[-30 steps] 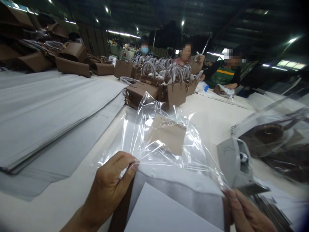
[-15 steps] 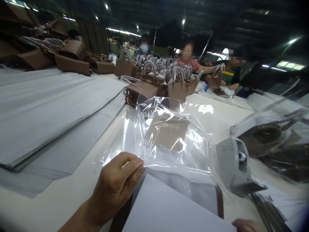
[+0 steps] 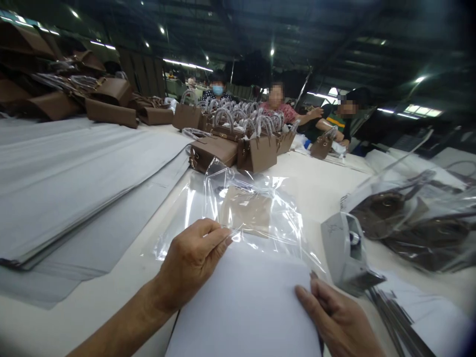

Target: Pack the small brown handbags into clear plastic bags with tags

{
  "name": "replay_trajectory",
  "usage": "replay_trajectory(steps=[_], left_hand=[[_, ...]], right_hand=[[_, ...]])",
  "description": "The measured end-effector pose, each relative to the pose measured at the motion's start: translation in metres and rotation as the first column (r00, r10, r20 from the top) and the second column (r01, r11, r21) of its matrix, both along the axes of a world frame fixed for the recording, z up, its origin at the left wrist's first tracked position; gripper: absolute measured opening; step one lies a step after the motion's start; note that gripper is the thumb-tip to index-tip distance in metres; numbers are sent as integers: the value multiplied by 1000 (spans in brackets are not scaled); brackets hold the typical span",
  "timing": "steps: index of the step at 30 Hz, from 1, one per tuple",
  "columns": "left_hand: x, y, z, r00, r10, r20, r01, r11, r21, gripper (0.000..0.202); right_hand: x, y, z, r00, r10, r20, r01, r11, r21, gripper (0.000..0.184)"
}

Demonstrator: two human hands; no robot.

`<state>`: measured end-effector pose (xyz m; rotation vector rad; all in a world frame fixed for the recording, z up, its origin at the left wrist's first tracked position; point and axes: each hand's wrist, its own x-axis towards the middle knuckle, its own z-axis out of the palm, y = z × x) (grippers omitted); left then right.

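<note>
My left hand (image 3: pixel 199 258) pinches the near edge of a clear plastic bag (image 3: pixel 286 218), at the upper left corner of a white sheet (image 3: pixel 245 302). My right hand (image 3: pixel 334 312) grips the right edge of that sheet, its thumb on top and the fingers behind. The sheet lies over something, mostly hidden, that showed a brown edge and grey lining a moment ago. Through the plastic shows a beige rectangular piece (image 3: pixel 247 210); whether it lies inside or beneath the bag I cannot tell.
Stacked pale sheets (image 3: pixel 92 163) cover the left of the table. Several brown handbags (image 3: pixel 258 153) stand at the back. A grey tape dispenser (image 3: pixel 344 250) is at the right, near plastic-wrapped handbags (image 3: pixel 394 218). Co-workers (image 3: pixel 277 106) sit across the table.
My right hand has come in from the lower right edge, and the white sheet has swung straighter and further up over the grey lining. My left hand keeps its pinch.
</note>
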<state>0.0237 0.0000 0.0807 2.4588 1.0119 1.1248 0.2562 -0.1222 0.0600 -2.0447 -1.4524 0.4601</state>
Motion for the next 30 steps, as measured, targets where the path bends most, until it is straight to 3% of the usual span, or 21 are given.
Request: replay_trajectory(steps=[2, 4, 7, 10, 12, 15, 17, 20, 25, 30], left_hand=[[1, -3, -3, 1000, 17, -12, -17, 999, 48, 19], [4, -6, -9, 998, 27, -55, -20, 993, 115, 17], [8, -9, -17, 992, 45, -114, -22, 982, 189, 15], [10, -11, -22, 990, 65, -125, -38, 977, 208, 14], [10, -11, -23, 988, 69, -135, -41, 978, 204, 12], [9, -12, -23, 987, 89, -137, -59, 976, 208, 11], [9, -12, -24, 985, 111, -135, -80, 973, 217, 13], [9, -13, -26, 978, 144, -150, -109, 969, 222, 14], [11, -15, -27, 970, 191, -147, -158, 964, 215, 14], [11, -16, -28, 963, 230, -141, -206, 965, 162, 14]], right_hand=[[-5, 5, -4, 997, 25, 75, -29, 998, 54, 44], [-9, 4, -7, 964, -6, 266, -25, 993, 113, 42], [-15, 2, -5, 816, -130, 564, -13, 970, 243, 34], [-28, 15, 7, 711, -164, 684, -173, 902, 396, 50], [-41, 36, 16, 667, -96, 739, -313, 864, 395, 57], [-51, 69, 28, 588, -20, 809, -396, 865, 309, 40], [-43, 79, 33, 547, -18, 837, -369, 892, 261, 33], [-17, 66, 31, 536, -48, 843, -269, 937, 224, 29], [11, 32, 15, 576, -170, 800, -188, 925, 331, 27], [31, 60, 29, 521, -186, 833, -11, 974, 225, 19]])
